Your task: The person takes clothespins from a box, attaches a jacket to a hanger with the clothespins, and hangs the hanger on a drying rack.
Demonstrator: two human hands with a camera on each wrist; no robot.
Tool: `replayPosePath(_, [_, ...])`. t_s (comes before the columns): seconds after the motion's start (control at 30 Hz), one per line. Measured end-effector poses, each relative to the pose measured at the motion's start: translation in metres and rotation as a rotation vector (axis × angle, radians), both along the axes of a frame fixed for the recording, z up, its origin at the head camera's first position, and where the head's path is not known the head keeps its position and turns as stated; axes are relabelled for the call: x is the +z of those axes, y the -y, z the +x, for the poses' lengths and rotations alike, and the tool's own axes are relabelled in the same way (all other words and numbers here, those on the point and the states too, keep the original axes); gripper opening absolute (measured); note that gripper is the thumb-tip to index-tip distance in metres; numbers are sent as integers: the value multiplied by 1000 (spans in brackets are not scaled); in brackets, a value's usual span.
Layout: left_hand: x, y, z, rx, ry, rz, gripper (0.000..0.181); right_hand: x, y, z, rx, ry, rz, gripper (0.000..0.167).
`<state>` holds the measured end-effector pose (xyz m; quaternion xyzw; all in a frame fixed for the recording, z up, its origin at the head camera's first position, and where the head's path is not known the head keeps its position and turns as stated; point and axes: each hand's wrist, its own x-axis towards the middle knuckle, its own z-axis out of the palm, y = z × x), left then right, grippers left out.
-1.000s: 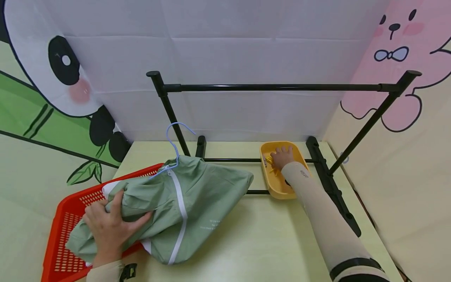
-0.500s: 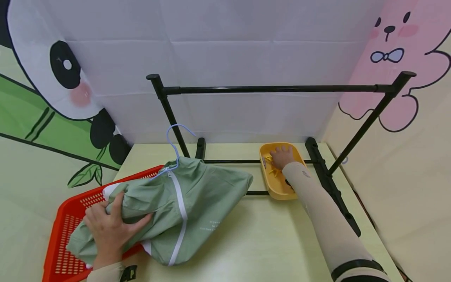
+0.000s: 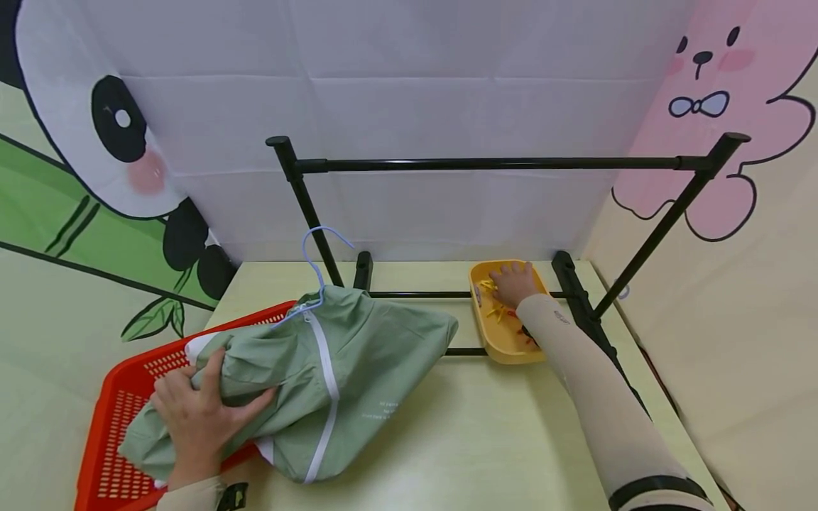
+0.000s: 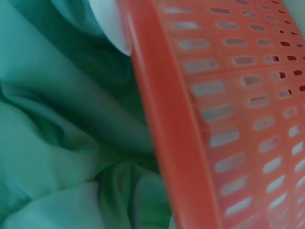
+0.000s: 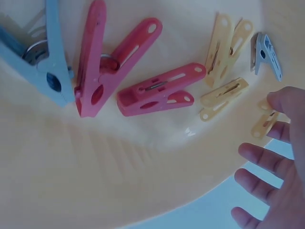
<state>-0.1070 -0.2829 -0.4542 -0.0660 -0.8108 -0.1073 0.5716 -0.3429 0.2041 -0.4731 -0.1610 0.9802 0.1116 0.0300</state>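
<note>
A green zip jacket (image 3: 383, 355) with a white zipper lies partly over a red basket (image 3: 134, 411), a blue hanger (image 3: 314, 264) at its collar. My left hand (image 3: 194, 415) rests on the bunched jacket, thumb and fingers spread; the left wrist view shows only green cloth (image 4: 57, 124) and the basket rim (image 4: 167, 119). My right hand (image 3: 515, 285) is in a yellow tray (image 3: 501, 348). In the right wrist view, its thumb and index finger pinch a yellow clothespin (image 5: 263, 125), the other fingers apart. Nearby lie yellow clothespins (image 5: 224, 98), red ones (image 5: 157, 90) and blue ones (image 5: 268, 55).
A black rack stands behind, its top bar (image 3: 486, 164) level and its side posts (image 3: 664, 220) slanting. Its lower bars (image 3: 422, 294) run along the pale tabletop (image 3: 434, 426). Printed cloth (image 3: 447, 106) covers the back wall. Something small and bluish (image 3: 624, 292) shows beyond the right post.
My right hand stays in the tray with a slight shift, and more clothespins show beside its wrist. The left hand and jacket hold still. The head view tilts a little.
</note>
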Motion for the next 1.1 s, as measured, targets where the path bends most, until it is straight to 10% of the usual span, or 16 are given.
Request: replayPosePath(1.1, [-4, 7, 1, 2, 70, -4, 87, 16, 0, 6, 155, -123, 27, 36])
